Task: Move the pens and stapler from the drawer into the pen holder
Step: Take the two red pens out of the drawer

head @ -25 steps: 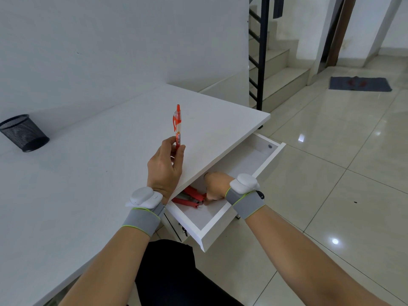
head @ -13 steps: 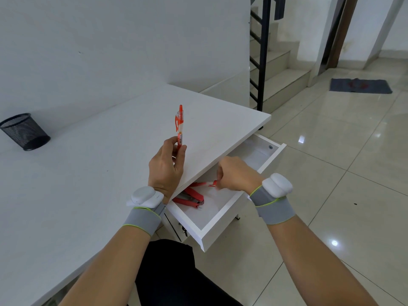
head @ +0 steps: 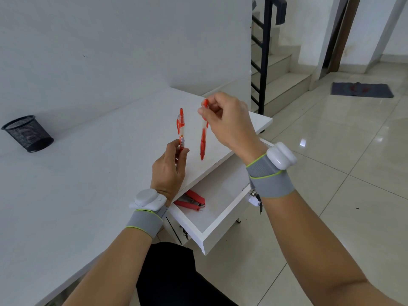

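Observation:
My left hand [head: 169,167] holds a red and clear pen [head: 181,127] upright above the white desk [head: 88,173]. Just to its right, my right hand [head: 227,120] pinches the top of a second red pen [head: 203,140], which hangs tip down over the desk edge. A red stapler [head: 191,200] lies in the open white drawer [head: 212,230] below my left wrist, partly hidden by it. The black mesh pen holder [head: 27,133] stands at the far left of the desk, near the wall.
A white wall runs behind the desk. A black stair railing [head: 265,51] and steps rise to the right. Glossy floor tiles [head: 342,162] spread on the right, with a dark mat [head: 362,89] farther off. Keys [head: 257,200] hang at the drawer front.
My right hand has come up out of the drawer with the second red pen and now holds it beside the first. My left hand has barely moved.

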Available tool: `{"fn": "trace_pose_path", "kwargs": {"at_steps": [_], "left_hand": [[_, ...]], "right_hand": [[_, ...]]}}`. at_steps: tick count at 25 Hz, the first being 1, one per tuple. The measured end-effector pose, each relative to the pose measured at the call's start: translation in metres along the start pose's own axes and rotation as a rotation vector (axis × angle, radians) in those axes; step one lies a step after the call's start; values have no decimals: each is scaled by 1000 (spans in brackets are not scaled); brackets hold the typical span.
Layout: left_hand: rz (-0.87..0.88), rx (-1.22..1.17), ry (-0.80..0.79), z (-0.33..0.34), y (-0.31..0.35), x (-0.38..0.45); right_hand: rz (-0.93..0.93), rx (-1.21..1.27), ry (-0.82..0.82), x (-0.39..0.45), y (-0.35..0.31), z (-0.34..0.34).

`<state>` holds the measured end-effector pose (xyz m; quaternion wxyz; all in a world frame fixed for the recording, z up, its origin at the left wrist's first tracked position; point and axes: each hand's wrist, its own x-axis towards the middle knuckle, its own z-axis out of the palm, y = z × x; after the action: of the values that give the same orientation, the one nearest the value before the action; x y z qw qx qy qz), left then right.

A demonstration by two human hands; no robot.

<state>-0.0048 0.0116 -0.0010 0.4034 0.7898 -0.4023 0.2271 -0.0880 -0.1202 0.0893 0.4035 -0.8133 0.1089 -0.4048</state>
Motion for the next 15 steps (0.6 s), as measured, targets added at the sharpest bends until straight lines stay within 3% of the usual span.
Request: {"fn": "trace_pose_path", "kwargs": {"at_steps": [15], "left_hand": [[-27, -12, 25, 1, 1, 1]], "right_hand": [[-55, 95, -79, 3, 5, 34]]}}
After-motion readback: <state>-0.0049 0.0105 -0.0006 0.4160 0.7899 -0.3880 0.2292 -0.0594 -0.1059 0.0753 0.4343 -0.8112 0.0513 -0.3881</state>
